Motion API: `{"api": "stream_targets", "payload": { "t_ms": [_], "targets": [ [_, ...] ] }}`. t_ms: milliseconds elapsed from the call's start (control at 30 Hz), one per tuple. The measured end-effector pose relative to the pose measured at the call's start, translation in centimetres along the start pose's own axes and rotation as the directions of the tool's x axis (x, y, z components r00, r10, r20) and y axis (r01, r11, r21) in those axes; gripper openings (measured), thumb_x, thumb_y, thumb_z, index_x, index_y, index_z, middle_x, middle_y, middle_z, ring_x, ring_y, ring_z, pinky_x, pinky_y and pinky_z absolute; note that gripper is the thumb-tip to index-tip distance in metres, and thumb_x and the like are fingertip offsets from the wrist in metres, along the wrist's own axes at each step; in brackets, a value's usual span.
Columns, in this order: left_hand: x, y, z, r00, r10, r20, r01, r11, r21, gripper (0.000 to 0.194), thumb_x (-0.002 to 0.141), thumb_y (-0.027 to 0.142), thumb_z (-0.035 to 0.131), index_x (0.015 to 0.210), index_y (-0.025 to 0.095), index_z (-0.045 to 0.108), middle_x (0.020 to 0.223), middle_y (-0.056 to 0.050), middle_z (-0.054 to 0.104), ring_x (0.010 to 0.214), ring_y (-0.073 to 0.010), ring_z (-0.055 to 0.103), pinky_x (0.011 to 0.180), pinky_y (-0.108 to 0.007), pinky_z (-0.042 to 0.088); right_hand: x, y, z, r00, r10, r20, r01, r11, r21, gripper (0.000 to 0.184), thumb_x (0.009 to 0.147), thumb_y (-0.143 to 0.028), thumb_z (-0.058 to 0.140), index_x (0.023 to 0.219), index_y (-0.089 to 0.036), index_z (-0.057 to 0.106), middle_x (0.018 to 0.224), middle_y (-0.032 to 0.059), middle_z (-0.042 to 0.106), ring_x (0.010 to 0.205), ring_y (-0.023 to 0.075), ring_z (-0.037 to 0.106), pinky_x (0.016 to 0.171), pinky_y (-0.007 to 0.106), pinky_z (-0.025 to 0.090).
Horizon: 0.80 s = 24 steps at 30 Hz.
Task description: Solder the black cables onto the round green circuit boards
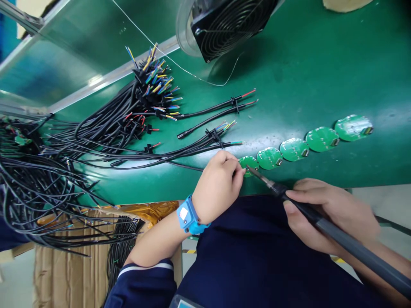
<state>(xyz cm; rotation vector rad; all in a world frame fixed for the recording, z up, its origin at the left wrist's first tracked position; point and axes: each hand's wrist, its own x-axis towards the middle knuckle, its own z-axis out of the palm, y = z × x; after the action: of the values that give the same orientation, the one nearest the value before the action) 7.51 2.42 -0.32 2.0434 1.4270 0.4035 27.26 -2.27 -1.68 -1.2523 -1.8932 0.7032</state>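
Observation:
My right hand (pixel 327 214) is wrapped round the black handle of a soldering iron (pixel 298 205). The iron's tip meets the nearest round green circuit board (pixel 248 162), close to my left fingertips. My left hand (pixel 221 179), with a blue band on its wrist, is pinched at the left edge of that board. A black cable (pixel 189 167) runs into this hand from the left; its wire ends are hidden by the fingers. More round circuit boards (pixel 293 149) form a slanting row up to the right. Several cables with bared coloured wires (pixel 218 134) lie just beyond my left hand.
A large bundle of black cables (pixel 112 107) covers the left of the green table (pixel 321 77). A black fan (pixel 234 25) stands at the back, with thin solder wire (pixel 192 76) looping before it. Below the table edge is a cardboard box (pixel 70 261) with more cables.

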Motion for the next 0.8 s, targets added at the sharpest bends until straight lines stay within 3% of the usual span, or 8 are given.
{"api": "stream_targets", "payload": {
  "t_ms": [133,267,400,533,633,700,800],
  "targets": [
    [0.5,0.3,-0.4,0.997,-0.063,0.05,0.062,0.998,0.025,0.014,0.082,0.013,0.053,0.068,0.014,0.057,0.084,-0.006,0.054,0.08,-0.0159,0.053,0.076,-0.031,0.048,0.3,0.0,-0.1,0.997,0.014,0.082,-0.012,0.999,-0.033,0.007,0.074,-0.015,0.057,0.069,-0.021,0.057,0.058,-0.0006,0.055,0.055,0.0121,0.058,0.056,0.027,0.051],
    [0.7,0.5,-0.5,0.992,-0.101,0.078,0.097,0.994,0.057,0.015,0.081,0.014,0.054,0.067,0.015,0.058,0.082,-0.006,0.053,0.079,-0.0157,0.054,0.075,-0.031,0.048,-0.4,0.2,0.1,0.996,-0.048,-0.071,0.048,0.999,0.0,0.016,0.07,-0.013,0.062,0.083,-0.02,0.058,0.067,0.001,0.061,0.062,0.0149,0.062,0.057,0.029,0.053],
    [0.9,0.6,-0.6,0.987,-0.126,0.101,0.116,0.989,0.093,0.015,0.081,0.016,0.054,0.066,0.015,0.059,0.081,-0.006,0.054,0.078,-0.0155,0.054,0.074,-0.03,0.048,-1.3,0.8,-0.4,0.979,0.131,-0.154,-0.098,0.974,0.206,0.022,0.069,-0.012,0.062,0.089,-0.021,0.058,0.074,0.0039,0.064,0.073,0.0194,0.065,0.058,0.032,0.054],
    [1.0,0.8,-0.9,0.981,-0.142,0.132,0.122,0.981,0.153,0.016,0.082,0.019,0.054,0.067,0.015,0.06,0.08,-0.006,0.054,0.078,-0.0162,0.054,0.074,-0.031,0.047,-1.2,2.3,-1.3,0.946,0.206,-0.252,-0.091,0.911,0.402,0.017,0.069,-0.011,0.062,0.081,-0.022,0.061,0.065,0.0015,0.062,0.059,0.0161,0.062,0.059,0.035,0.056],
    [0.9,0.8,-1.1,0.984,-0.091,0.154,0.058,0.977,0.206,0.017,0.083,0.021,0.054,0.069,0.015,0.061,0.078,-0.005,0.053,0.077,-0.0162,0.053,0.073,-0.03,0.047,-1.0,3.7,-1.7,0.91,0.241,-0.337,-0.059,0.88,0.471,0.011,0.069,-0.018,0.065,0.078,-0.022,0.063,0.062,0.0014,0.061,0.05,0.0151,0.058,0.055,0.037,0.056],
    [1.0,0.7,-1.2,0.995,-0.028,0.095,0.003,0.968,0.251,0.015,0.085,0.025,0.054,0.076,0.016,0.061,0.08,-0.005,0.054,0.078,-0.0163,0.053,0.073,-0.03,0.046,-1.0,4.4,-1.7,0.877,0.257,-0.406,-0.033,0.875,0.483,0.01,0.067,-0.021,0.067,0.076,-0.022,0.064,0.06,0.0012,0.06,0.049,0.0156,0.057,0.055,0.038,0.055],
    [1.7,-0.3,-1.3,0.988,0.088,-0.125,-0.029,0.91,0.414,0.019,0.085,0.029,0.055,0.097,0.016,0.061,0.088,-0.007,0.055,0.084,-0.0189,0.052,0.076,-0.034,0.045,-1.2,5.0,-1.6,0.846,0.256,-0.468,0.0,0.877,0.48,0.011,0.064,-0.019,0.069,0.074,-0.022,0.064,0.059,0.0013,0.061,0.05,0.0167,0.058,0.054,0.039,0.055]
  ]
}}
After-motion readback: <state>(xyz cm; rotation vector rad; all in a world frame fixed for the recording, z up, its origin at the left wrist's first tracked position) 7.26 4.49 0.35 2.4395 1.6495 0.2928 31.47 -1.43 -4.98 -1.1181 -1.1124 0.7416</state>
